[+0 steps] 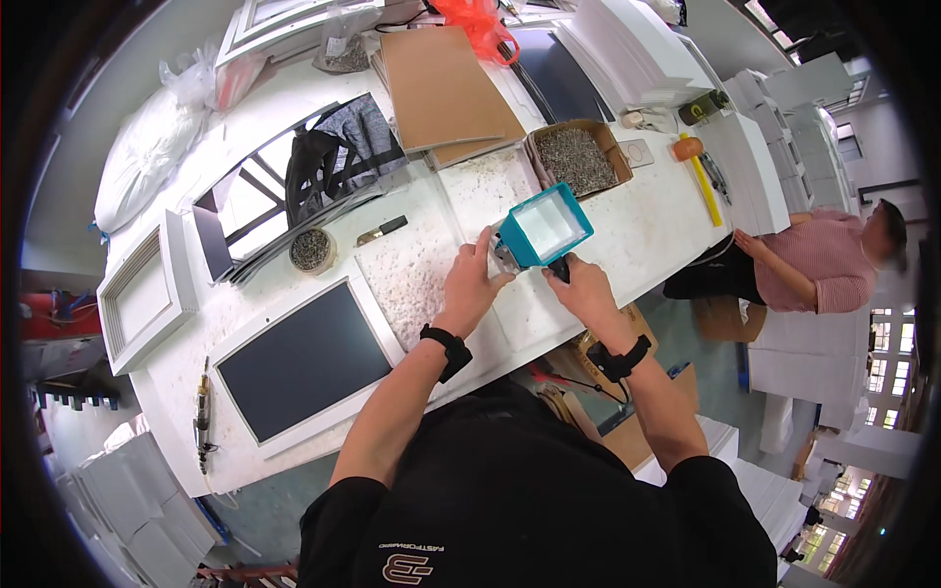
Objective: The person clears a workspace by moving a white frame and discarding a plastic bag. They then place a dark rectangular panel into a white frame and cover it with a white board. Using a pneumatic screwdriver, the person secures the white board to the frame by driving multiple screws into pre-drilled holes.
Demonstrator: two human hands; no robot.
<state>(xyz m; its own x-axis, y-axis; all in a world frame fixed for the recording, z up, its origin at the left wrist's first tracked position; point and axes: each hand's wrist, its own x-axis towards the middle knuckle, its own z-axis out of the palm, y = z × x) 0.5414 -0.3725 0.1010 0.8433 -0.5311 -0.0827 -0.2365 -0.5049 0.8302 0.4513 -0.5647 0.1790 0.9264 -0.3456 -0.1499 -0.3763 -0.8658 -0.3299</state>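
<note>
Over the white tabletop I hold a teal, box-shaped hand tool point(521, 235) with an open, pale-lined top and a black handle. My right hand point(586, 294) is closed around that handle. At the tool's left side, my left hand point(472, 286) has thumb and forefinger around a small metal part; its other fingers are partly hidden. Just beyond the tool, a cardboard box point(627, 169) is full of small metal fasteners. Left of my left hand lies a white-framed dark panel point(302, 361), with a putty knife point(380, 230) and a round tub of fasteners point(312, 251) behind it.
Stacked dark glossy panels point(294, 176) and brown boards point(446, 83) lie toward the back. An orange-headed mallet point(698, 176) rests at right; a screwdriver-like tool point(203, 416) lies at left. Another person point(818, 260) stands right, near white stacks. A white frame point(147, 294) sits far left.
</note>
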